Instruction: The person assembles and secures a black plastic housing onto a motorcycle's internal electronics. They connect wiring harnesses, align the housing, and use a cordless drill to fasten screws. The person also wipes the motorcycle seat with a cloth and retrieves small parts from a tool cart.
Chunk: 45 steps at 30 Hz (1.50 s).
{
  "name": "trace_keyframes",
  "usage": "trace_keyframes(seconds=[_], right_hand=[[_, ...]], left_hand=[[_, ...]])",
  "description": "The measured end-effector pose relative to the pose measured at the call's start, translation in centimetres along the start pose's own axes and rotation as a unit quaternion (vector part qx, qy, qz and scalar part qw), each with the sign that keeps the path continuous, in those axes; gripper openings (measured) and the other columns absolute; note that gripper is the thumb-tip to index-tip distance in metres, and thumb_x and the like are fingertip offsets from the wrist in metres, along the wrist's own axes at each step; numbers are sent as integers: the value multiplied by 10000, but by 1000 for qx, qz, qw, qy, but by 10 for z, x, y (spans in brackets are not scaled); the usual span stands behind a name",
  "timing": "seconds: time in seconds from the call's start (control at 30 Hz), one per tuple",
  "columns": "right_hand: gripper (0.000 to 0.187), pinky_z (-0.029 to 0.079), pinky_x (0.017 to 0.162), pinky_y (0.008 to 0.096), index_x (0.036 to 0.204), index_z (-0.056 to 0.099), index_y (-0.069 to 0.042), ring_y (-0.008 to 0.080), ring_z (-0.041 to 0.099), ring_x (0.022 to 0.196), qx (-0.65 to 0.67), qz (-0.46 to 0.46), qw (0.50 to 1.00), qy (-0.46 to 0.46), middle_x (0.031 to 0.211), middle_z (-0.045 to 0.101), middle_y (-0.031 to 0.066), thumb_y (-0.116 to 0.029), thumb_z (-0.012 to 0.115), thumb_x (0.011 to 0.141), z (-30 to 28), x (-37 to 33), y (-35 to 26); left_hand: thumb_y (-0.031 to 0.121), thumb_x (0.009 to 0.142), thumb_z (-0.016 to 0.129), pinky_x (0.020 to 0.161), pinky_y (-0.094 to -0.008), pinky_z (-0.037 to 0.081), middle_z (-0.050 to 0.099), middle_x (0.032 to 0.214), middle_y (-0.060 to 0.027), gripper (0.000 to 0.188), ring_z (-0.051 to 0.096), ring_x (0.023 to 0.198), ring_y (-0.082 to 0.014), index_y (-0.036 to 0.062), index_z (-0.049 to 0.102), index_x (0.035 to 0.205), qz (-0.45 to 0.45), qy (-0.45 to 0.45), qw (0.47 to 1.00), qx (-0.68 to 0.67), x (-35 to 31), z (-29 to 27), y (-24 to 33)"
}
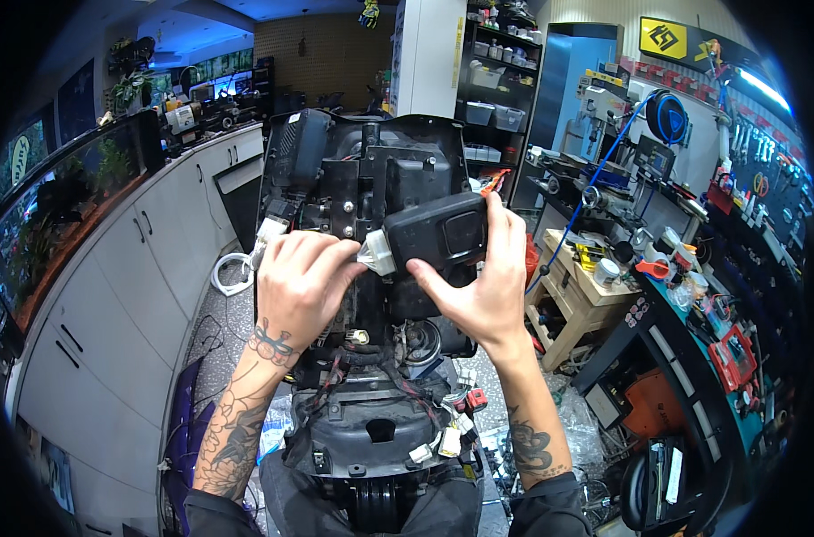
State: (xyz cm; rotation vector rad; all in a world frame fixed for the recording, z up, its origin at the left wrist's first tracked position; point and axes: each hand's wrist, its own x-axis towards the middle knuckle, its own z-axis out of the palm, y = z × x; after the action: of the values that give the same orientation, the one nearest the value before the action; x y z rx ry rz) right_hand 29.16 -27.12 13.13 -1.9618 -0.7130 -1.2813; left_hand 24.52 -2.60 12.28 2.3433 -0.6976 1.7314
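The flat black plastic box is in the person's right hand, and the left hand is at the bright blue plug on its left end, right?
Not quite: the plug isn't blue. The head view shows a white plastic plug on the left end of the flat black plastic box. The right hand does hold the box, and the left hand is at the plug.

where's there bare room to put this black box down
Mostly the speckled floor between the white cabinets and the black vehicle body, though cables show across it. The wooden cabinet at right is crowded with containers, the teal workbench with a red tray. Beneath the black box, wires and connectors crowd the vehicle.
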Motion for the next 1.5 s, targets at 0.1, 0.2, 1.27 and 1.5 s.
trace_keyframes(seconds=[0.1,0.2,1.27,1.5], right_hand=[[1131,518,1067,492,1545,443,133,437,594,1231,59,14,998,-8,1356,538,270,-370,1016,709,-2,11,2],[1078,544,1034,483,1532,464,121,428,626,1192,76,13,997,-20,1324,557,267,-309,1015,713,-3,21,0],[922,580,909,467,1450,533,100,425,671,1059,51,3,999,21,1192,576,239,-159,998,696,38,25,-8],[952,587,854,496,1485,503,76,433,667,984,27,-31,999,13,1146,559,228,-146,988,696,39,23,-6]], left_hand=[[131,834,899,841,-409,544,736,1003,-66,270,710,916,-277,81,802,1081,-33,8,999,-13,2,-1,-3],[88,872,880,760,-385,568,732,996,-84,241,719,875,-263,63,804,1100,-72,69,993,-63,8,-2,-4],[44,939,785,732,-413,556,664,933,-87,202,662,866,-284,70,809,1139,-113,74,983,125,32,-11,-14],[27,872,800,832,-430,569,668,1059,-134,318,636,997,-329,-19,746,1182,-113,76,986,95,22,-6,-7]])
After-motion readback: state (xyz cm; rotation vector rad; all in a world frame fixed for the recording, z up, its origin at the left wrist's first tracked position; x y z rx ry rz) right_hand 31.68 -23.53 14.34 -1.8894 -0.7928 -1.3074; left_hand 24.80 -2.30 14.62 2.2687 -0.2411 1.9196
